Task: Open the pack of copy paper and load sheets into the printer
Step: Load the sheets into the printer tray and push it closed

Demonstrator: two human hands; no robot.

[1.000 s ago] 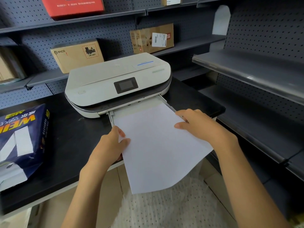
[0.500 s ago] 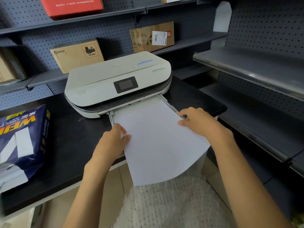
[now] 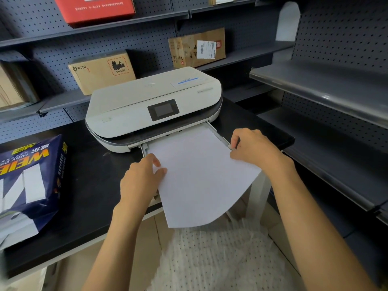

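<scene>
A white printer point(image 3: 147, 106) with a small dark screen sits on a black table point(image 3: 90, 185). Its paper tray point(image 3: 218, 134) is pulled out at the front. White paper sheets point(image 3: 201, 175) lie partly in the tray, and their near end hangs over the table edge and curves down. My left hand point(image 3: 140, 181) grips the sheets' left edge. My right hand point(image 3: 254, 148) holds their right edge beside the tray's right rail. The opened blue pack of copy paper point(image 3: 29, 181) lies at the table's left, white sheets showing at its torn end.
Dark pegboard shelves run behind and to the right. They carry a PICO cardboard box point(image 3: 100, 72), a second cardboard box point(image 3: 197, 47) and a red box point(image 3: 94, 9). A grey shelf edge point(image 3: 315, 89) juts out at right. White dotted fabric point(image 3: 210, 259) lies below.
Both hands have pushed the sheets farther into the tray. Less paper overhangs the table edge, and my right hand now sits at the tray's right rail.
</scene>
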